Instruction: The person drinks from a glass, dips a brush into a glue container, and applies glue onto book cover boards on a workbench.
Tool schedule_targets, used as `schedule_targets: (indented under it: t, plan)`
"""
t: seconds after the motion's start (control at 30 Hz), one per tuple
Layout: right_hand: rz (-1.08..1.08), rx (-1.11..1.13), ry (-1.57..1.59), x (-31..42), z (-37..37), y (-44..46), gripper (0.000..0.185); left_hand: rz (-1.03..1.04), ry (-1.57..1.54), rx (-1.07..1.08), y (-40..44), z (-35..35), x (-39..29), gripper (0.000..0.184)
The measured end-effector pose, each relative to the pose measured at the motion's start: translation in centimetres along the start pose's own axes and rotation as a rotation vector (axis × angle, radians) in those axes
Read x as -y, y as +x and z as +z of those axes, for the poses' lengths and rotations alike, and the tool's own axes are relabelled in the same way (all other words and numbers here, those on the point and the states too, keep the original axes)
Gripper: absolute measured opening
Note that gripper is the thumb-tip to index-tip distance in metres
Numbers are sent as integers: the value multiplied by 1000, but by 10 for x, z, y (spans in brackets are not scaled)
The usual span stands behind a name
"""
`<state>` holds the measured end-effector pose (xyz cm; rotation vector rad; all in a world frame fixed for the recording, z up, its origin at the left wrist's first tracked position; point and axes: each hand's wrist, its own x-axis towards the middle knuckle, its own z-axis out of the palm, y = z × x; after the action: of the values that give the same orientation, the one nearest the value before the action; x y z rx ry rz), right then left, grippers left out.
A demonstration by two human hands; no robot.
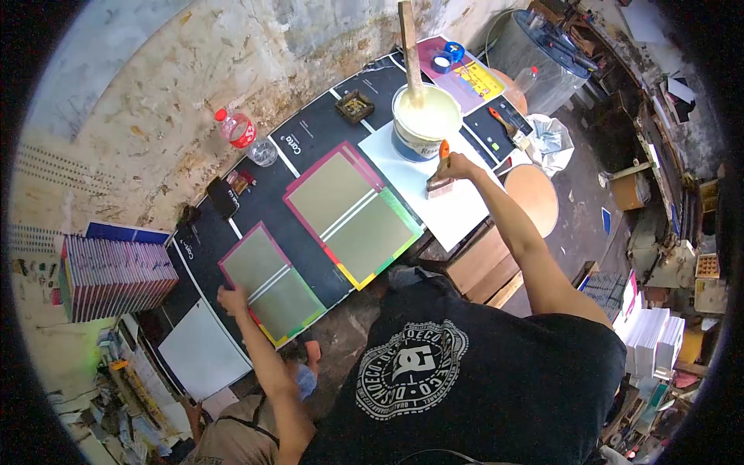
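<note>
My right hand [459, 166] holds a wide brush [442, 180] by its orange handle, its bristles low over a white sheet [453, 217]. Just behind it stands a white bucket [418, 143] of pale, creamy contents with a wooden stick [411, 54] upright in it. My left hand [232, 301] is at the left edge of a smaller grey-green panel [267, 287] with a coloured border; whether its fingers grip the edge is too small to tell. A larger bordered panel [333, 201] lies between the two hands.
A bottle with a red cap [235, 128], a phone [222, 198] and a small square tin [354, 107] are along the wall side. Another brush [508, 124] lies right of the bucket. Stacked books [116, 271] stand left, beside a white board [203, 353]. Another person's foot [312, 353] shows below.
</note>
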<state>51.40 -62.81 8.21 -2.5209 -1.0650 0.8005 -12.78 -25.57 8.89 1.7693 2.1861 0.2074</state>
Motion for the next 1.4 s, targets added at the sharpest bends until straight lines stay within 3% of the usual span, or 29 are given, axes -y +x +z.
schedule_targets:
  t: [0.03,0.1,0.17,0.2,0.23,0.27,0.33,0.43,0.53,0.63,0.73,0.77,0.8,0.83,0.87,0.93,0.97,1.1,1.27,1.4]
  plan:
    - [81,-49,-13,27,-15,-23,55,177,-34,56,-8,4,-8,77]
    - [248,13,-127,23,-17,-36,59,473,-165,91,-21,38,-20,76]
    - [283,-31,-258,43,-24,-58,60,494,-249,128,-61,69,-56,81]
    - [243,-106,-330,61,-26,-86,59,414,-306,190,-87,74,-85,74]
    - [194,-136,-304,62,-13,-92,53,363,-315,439,-85,80,-108,75]
    - [-53,-146,102,85,-12,-114,56,253,-453,590,-93,85,-127,74]
    - [-107,-60,107,93,21,-100,64,-70,-834,748,-117,89,-161,68]
    - [-81,-31,159,108,70,-60,77,-88,-915,892,-102,126,-193,68]
    - [-125,58,209,136,101,-42,92,-142,-880,812,-115,116,-223,74]
    - [-149,-170,197,147,130,-39,98,-40,-881,797,-120,117,-225,70]
    - [-90,78,178,127,97,-57,103,89,-731,865,-151,103,-204,57]
    - [-149,25,138,110,100,-66,100,130,-686,889,-158,99,-191,52]
    - [-175,89,-16,95,101,-73,95,325,-552,797,-169,105,-170,49]
    - [-156,218,-112,102,82,-96,94,280,-280,866,-193,80,-163,48]
    - [-136,351,-205,116,61,-125,93,469,-186,713,-201,120,-122,48]
    - [-139,309,-267,108,79,-141,74,554,-217,879,-251,86,-101,56]
    - [-141,286,-300,104,87,-142,65,677,-138,713,-269,86,-92,62]
    - [-110,-23,-315,99,123,-133,29,620,16,476,-294,83,-101,45]
    - [-115,-77,-269,97,120,-131,19,701,66,373,-291,91,-101,30]
    - [-56,-101,-159,94,119,-139,19,729,118,403,-286,87,-101,30]
